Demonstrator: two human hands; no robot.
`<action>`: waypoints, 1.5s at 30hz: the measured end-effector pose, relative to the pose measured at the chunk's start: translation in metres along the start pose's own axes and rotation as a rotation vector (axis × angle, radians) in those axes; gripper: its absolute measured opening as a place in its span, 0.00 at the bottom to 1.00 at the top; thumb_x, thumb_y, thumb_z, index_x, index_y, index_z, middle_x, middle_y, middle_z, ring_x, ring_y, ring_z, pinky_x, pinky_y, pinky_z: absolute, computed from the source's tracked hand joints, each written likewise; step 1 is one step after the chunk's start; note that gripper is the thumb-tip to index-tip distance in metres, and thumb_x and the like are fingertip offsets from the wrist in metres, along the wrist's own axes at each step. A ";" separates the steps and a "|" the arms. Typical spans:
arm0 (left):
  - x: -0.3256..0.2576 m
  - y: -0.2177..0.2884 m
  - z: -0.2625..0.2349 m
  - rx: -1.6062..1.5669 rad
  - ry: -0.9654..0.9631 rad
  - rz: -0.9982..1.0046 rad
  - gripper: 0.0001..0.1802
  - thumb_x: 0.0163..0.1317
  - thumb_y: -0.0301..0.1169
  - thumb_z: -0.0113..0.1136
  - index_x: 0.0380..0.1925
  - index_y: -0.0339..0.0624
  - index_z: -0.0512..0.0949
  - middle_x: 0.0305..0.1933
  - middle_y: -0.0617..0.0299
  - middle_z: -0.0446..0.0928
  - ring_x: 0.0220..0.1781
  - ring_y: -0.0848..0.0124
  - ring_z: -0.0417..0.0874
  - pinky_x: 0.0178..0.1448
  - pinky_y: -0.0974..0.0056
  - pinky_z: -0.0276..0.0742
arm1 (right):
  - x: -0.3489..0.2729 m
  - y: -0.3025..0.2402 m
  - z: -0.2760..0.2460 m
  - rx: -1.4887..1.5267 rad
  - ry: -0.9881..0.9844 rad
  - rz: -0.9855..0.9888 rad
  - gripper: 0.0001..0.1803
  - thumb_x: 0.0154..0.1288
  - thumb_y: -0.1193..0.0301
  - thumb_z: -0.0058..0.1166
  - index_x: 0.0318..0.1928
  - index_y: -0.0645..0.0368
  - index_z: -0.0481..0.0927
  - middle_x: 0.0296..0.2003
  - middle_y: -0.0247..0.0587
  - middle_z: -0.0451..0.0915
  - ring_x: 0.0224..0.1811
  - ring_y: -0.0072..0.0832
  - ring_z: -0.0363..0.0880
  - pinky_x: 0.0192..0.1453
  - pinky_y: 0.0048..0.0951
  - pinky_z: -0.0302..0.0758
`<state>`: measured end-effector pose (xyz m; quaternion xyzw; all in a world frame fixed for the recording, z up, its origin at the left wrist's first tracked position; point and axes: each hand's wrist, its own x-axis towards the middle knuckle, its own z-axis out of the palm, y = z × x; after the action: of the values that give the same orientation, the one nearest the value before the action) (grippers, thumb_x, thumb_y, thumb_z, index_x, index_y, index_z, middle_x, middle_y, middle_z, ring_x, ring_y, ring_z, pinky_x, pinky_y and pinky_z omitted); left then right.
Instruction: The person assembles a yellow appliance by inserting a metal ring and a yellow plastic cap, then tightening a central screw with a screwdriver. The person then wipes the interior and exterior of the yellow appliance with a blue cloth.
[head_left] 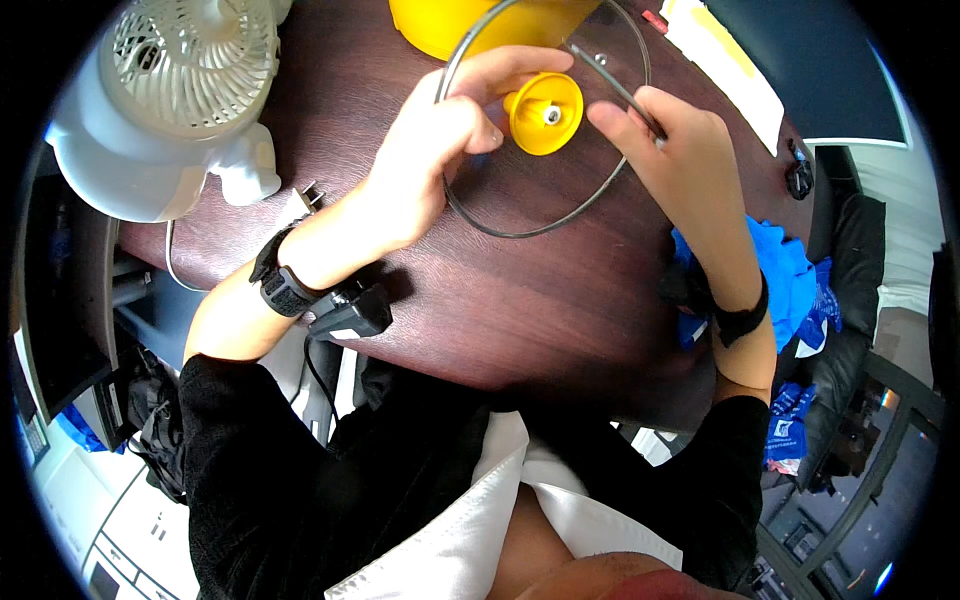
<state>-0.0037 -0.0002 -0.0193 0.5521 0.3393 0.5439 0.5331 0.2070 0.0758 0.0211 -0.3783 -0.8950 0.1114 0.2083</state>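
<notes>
Print [785, 434] marks a blue wrapper [795, 402]; right fingers [614, 123] pinch gray tubing [612, 81].

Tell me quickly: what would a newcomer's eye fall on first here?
Most likely the bright yellow funnel-shaped piece, top center beside the left hand's fingers, with a thin gray tube looping around it in view. The right hand grips a stretch of gray tubing. Next comes the white desk fan at upper left, on the dark brown table.
</notes>
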 end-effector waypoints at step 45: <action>-0.002 -0.014 -0.017 0.194 -0.085 0.526 0.44 0.60 0.45 0.56 0.68 0.28 0.53 0.72 0.47 0.53 0.76 0.60 0.50 0.77 0.57 0.41 | -0.015 -0.023 0.002 0.693 -0.474 0.362 0.23 0.76 0.57 0.36 0.25 0.56 0.69 0.11 0.33 0.66 0.09 0.23 0.63 0.16 0.23 0.65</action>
<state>-0.0171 0.0048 -0.0359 0.6919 0.2121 0.6049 0.3323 0.2013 0.0493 0.0231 -0.4008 -0.7474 0.5223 0.0890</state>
